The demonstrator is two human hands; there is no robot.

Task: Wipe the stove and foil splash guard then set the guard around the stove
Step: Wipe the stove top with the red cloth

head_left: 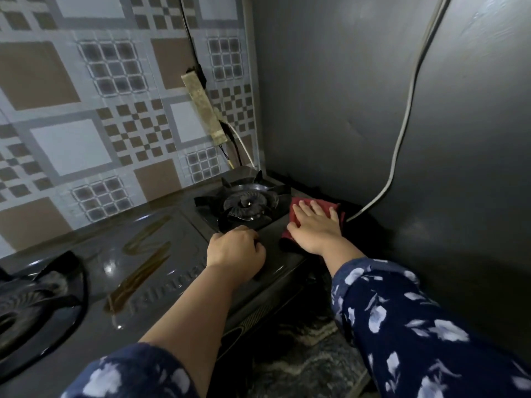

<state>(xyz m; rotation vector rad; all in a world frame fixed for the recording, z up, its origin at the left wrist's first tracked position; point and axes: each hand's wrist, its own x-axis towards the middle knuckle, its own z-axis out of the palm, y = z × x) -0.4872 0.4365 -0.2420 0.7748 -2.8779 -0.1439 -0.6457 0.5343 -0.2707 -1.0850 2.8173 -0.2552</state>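
Across the right side and the back corner stands a dark grey wall [359,90], matte and slightly dented, with a pale cable [408,104] running down it to the counter. To its left the patterned tile wall [86,110] carries a grimy power strip [202,109] mounted at a slant, thin wires hanging from its lower end.

Below them lies the stove [161,254], a glossy dark two-burner top that fills the lower left, with a brownish streak of liquid [138,271] across its middle. Its right burner [244,203] sits in the far corner under a black pan support; the left burner [31,300] is cut off by the picture's edge. I cannot make out a foil splash guard anywhere around the stove.

Both arms wear dark blue sleeves [416,326] with pale flower prints, pushed up the forearm.

The right hand [316,228] lies flat with fingers straight and slightly spread, pressing a red cloth [298,209] onto the stove's right edge, just beside the right burner. The left hand [234,249] rests on the stove top in front of that burner with its fingers curled under; whether it grips anything I cannot tell.
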